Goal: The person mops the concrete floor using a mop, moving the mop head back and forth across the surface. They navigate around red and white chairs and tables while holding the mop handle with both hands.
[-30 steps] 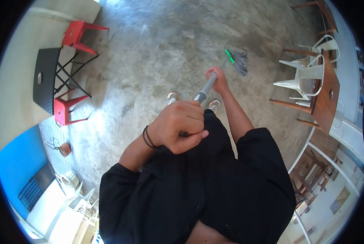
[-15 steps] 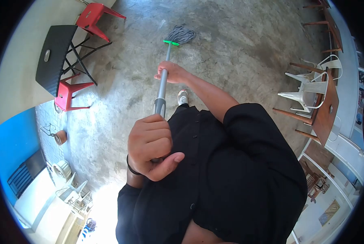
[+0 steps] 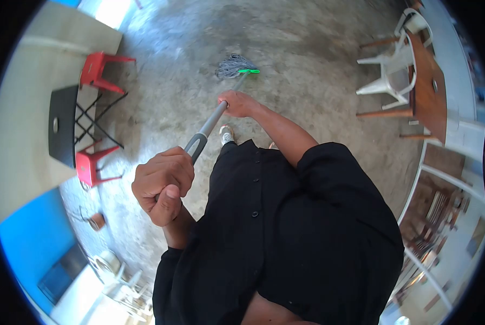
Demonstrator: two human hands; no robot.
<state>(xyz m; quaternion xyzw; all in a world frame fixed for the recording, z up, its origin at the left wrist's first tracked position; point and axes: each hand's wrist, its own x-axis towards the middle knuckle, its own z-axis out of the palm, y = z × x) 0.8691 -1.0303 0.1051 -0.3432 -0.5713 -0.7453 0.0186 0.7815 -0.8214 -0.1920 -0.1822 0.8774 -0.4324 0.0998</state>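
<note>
A mop (image 3: 209,126) with a grey metal handle slants from lower left up to the floor ahead of me. My left hand (image 3: 164,183) is closed around the top end of the handle, out to the left of my torso. Farther down the shaft, my right hand (image 3: 237,103) grips it, with that arm reaching across in front of me. Grey mop strands (image 3: 234,65) lie on the concrete floor, spread to the left of the green mop clamp (image 3: 249,71).
At left stand a black folding table (image 3: 63,127) and red stools (image 3: 93,69) by the wall. On the right are a wooden table (image 3: 429,89) and white metal chairs (image 3: 397,70). A small brown pot (image 3: 97,221) sits at lower left. My shoe (image 3: 227,134) shows near the handle.
My left hand has swung left with the handle's top, tilting the shaft. The mop strands now trail left of the clamp instead of right. My view has turned, shifting the furniture.
</note>
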